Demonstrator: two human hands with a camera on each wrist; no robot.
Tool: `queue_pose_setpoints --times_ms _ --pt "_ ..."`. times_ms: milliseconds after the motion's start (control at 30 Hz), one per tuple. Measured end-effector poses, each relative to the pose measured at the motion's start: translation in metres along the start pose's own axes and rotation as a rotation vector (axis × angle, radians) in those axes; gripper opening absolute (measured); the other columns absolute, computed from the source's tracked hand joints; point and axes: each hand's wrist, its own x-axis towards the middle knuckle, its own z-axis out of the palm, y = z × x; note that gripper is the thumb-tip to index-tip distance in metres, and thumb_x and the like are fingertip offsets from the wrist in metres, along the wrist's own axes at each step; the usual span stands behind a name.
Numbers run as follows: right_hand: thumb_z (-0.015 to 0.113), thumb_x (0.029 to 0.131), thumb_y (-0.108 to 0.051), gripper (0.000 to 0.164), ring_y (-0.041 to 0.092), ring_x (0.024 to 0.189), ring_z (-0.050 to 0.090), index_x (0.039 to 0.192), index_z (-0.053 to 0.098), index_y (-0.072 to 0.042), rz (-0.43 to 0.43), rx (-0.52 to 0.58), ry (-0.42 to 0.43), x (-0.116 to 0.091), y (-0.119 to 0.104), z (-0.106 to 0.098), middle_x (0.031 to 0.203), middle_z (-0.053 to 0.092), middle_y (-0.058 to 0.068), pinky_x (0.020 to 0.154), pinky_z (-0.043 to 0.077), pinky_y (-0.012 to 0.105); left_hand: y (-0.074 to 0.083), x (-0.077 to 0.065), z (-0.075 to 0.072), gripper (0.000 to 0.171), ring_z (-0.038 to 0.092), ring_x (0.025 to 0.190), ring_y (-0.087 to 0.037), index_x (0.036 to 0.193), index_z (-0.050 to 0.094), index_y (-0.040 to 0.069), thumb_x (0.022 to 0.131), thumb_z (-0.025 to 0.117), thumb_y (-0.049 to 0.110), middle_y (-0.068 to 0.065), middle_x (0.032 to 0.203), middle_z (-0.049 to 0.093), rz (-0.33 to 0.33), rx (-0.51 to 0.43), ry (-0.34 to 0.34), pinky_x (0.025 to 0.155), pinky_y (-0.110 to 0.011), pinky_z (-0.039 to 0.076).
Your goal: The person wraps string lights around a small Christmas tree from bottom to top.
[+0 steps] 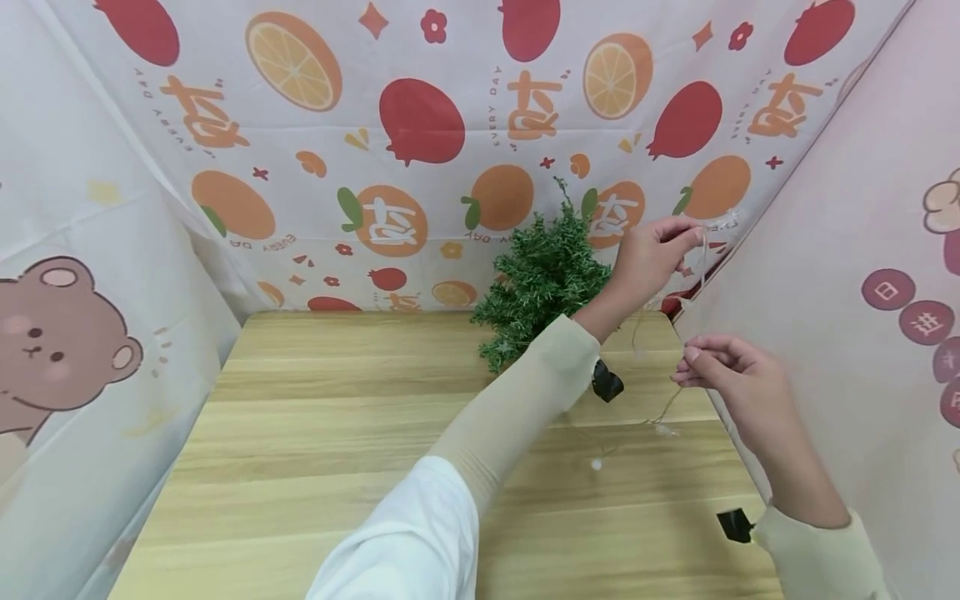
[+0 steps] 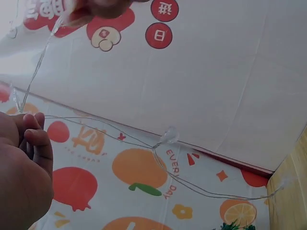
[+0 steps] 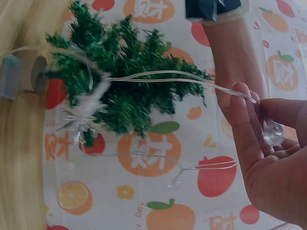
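A string of fairy lights (image 3: 168, 76) on thin clear wire is stretched between both hands. My left hand (image 1: 645, 260), raised on the right side near the back wall, pinches the wire between thumb and fingers. Lower and closer, my right hand (image 1: 738, 379) pinches another stretch; a clear faceted bulb cover (image 3: 273, 134) lies by its fingers. From the right hand the wire droops toward the table, with a spiky clear ornament (image 3: 84, 115) on it. Behind the left forearm stands a small green artificial Christmas tree (image 1: 536, 283), partly hidden.
A wood-grain table (image 1: 322, 450) meets a fruit-print cloth wall (image 1: 420, 50) at the back and a pale cloth wall (image 1: 847, 250) on the right. A small translucent box (image 3: 9, 76) stands by the tree's round base (image 3: 39, 74).
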Motion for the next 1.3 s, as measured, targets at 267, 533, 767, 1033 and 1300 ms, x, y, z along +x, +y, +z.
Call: queue_pose_setpoints --times_ms 267,533,767,1033,1300 --pt "0.068 0.096 -0.005 0.018 0.017 0.073 0.075 0.104 0.061 0.009 0.032 0.053 0.007 0.001 0.011 0.014 0.083 0.073 0.007 0.073 0.060 0.032 0.009 0.009 -0.012 0.017 0.056 0.064 -0.011 0.108 0.074 0.015 0.102 0.062 0.026 0.003 0.081 0.066 -0.017 -0.041 0.015 0.054 -0.021 0.044" --pt "0.069 0.097 -0.016 0.025 0.018 0.072 0.074 0.105 0.064 0.007 0.100 -0.020 0.036 -0.004 0.014 0.023 0.081 0.074 0.008 0.072 0.061 0.033 0.027 0.022 -0.027 0.019 0.056 0.066 -0.014 0.108 0.074 0.011 0.103 0.061 0.024 0.002 0.086 0.067 0.014 -0.072 0.030 0.055 -0.020 0.043" --pt "0.066 0.100 -0.020 0.026 0.017 0.071 0.074 0.105 0.068 0.004 0.085 -0.052 -0.009 -0.008 0.015 0.033 0.081 0.074 0.005 0.072 0.061 0.034 0.022 0.038 -0.036 0.018 0.054 0.066 -0.012 0.112 0.073 0.015 0.101 0.063 0.026 0.002 0.081 0.061 -0.048 -0.050 0.084 0.049 -0.024 0.037" --pt "0.063 0.101 -0.020 0.028 0.018 0.081 0.076 0.109 0.067 0.007 0.059 -0.052 -0.024 -0.013 0.016 0.043 0.089 0.077 0.004 0.077 0.060 0.034 0.011 0.057 -0.044 0.018 0.055 0.066 -0.010 0.111 0.074 0.015 0.101 0.064 0.026 0.004 0.088 0.067 -0.085 0.000 0.129 0.050 -0.023 0.037" --pt "0.065 0.099 -0.014 0.028 0.020 0.082 0.076 0.107 0.063 0.013 0.073 0.000 -0.049 -0.018 0.017 0.053 0.088 0.077 0.004 0.078 0.060 0.038 0.021 0.080 -0.058 0.018 0.056 0.065 -0.009 0.110 0.075 0.016 0.102 0.061 0.026 0.002 0.096 0.072 -0.102 0.065 0.173 0.052 -0.023 0.041"
